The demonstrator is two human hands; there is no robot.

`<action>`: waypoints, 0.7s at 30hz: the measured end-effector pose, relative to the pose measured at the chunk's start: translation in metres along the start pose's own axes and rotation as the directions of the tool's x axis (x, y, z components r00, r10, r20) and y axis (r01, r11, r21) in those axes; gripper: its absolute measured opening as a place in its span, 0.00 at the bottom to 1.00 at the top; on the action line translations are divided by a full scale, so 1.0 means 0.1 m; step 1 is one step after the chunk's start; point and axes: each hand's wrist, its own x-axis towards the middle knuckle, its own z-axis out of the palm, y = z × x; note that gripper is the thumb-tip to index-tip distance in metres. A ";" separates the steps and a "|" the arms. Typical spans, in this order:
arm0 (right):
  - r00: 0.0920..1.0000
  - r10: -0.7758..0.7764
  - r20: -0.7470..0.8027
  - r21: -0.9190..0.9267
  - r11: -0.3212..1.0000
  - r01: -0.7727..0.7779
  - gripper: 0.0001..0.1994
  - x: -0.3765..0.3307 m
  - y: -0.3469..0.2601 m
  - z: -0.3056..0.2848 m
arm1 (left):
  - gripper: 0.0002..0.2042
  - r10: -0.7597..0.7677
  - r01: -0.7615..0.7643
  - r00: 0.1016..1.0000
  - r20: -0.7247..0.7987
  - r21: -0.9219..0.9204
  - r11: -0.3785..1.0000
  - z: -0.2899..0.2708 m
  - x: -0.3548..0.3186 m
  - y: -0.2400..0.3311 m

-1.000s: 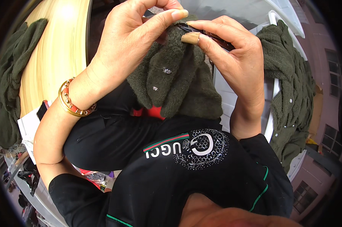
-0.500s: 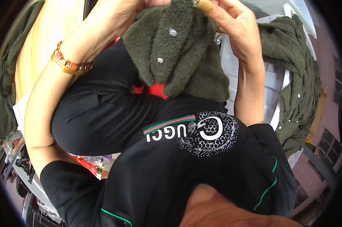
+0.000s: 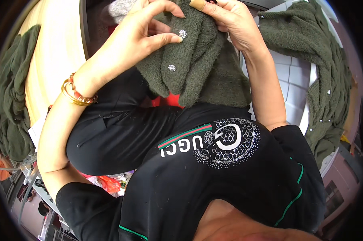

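A fuzzy dark green knit garment (image 3: 217,76) with sparkling round buttons hangs over my lap. My right hand (image 3: 234,24) grips its upper edge, the thumb wrapped in a tan band (image 3: 197,4). My left hand (image 3: 149,34) reaches across from the left, its thumb tip at the upper sparkling button (image 3: 183,34). The left index finger is stretched out above, apart from the thumb, and the other fingers are curled partly behind. A fine line shows near that button; I cannot tell whether it is thread or needle. A lower sparkling button (image 3: 172,68) sits free of both hands.
A similar green knit garment (image 3: 322,52) drapes over a white container (image 3: 296,80) on the right. More green knitwear (image 3: 14,100) hangs at the left edge of a pale wooden surface (image 3: 57,40). Red plastic bags (image 3: 109,182) lie below my left elbow.
My left hand has come down into view and over to the upper sparkling button. My right hand has shifted slightly left and down, still gripping the garment.
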 end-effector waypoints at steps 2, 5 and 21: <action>0.999 0.008 -0.032 0.035 0.999 -0.007 0.10 -0.01 -0.01 -0.06 | 0.14 -0.782 0.869 0.494 -0.380 0.183 0.460 0.20 0.21 0.35; 0.996 0.010 -0.083 -0.077 0.997 -0.017 0.10 -0.03 -0.09 -0.09 | 0.13 -0.724 0.819 0.564 -0.397 0.162 0.550 0.14 -0.12 0.11; 0.999 -0.035 -0.035 0.015 0.999 0.036 0.10 -0.07 -0.04 -0.15 | 0.06 -0.748 0.830 0.554 -0.367 0.168 0.532 0.12 -0.17 -0.10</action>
